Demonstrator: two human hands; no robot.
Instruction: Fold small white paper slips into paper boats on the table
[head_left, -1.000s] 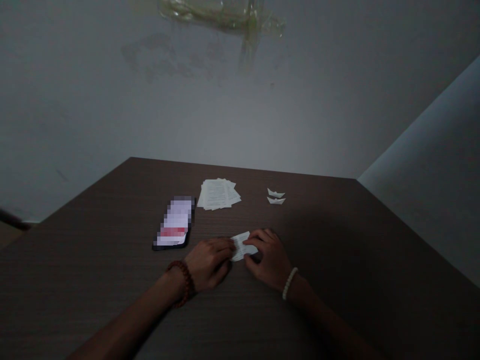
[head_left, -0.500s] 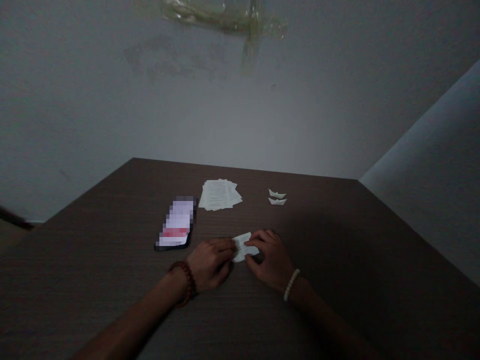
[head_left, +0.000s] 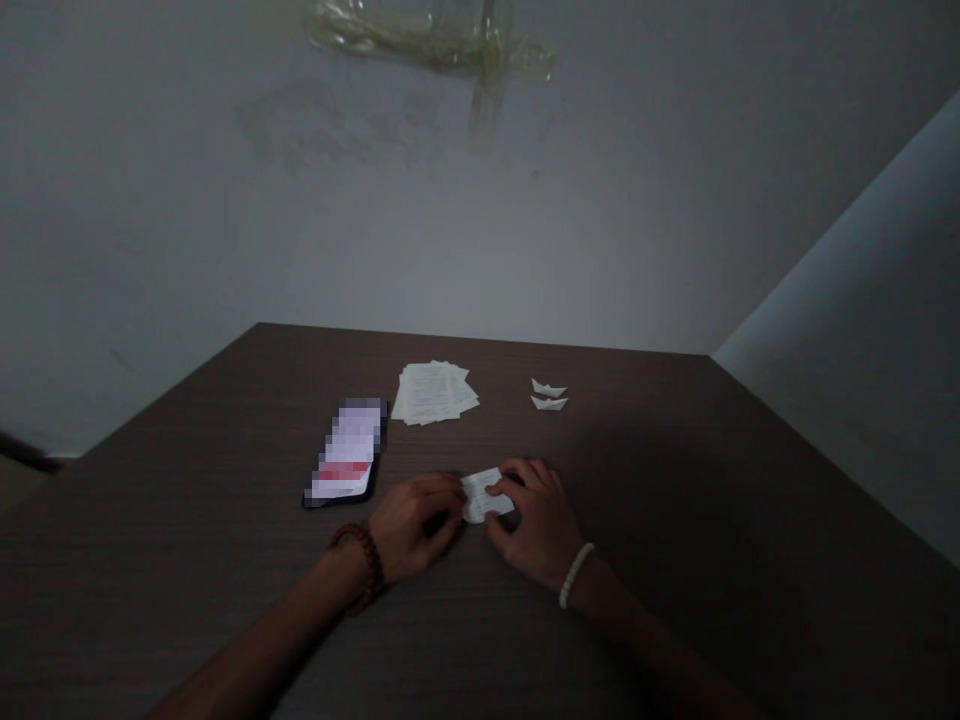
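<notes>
Between the hands lies a paper slip.

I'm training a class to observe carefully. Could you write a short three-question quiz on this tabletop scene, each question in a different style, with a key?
1. True or false: from the wearer's viewpoint, the phone lies to the left of the paper stack.
2. How many folded paper boats are on the table?
3. Which thing are the fingers of the left hand and right hand on?
A) the phone
B) the small printed paper
C) the paper stack

Key: 1. True. 2. Two. 3. B.
</notes>
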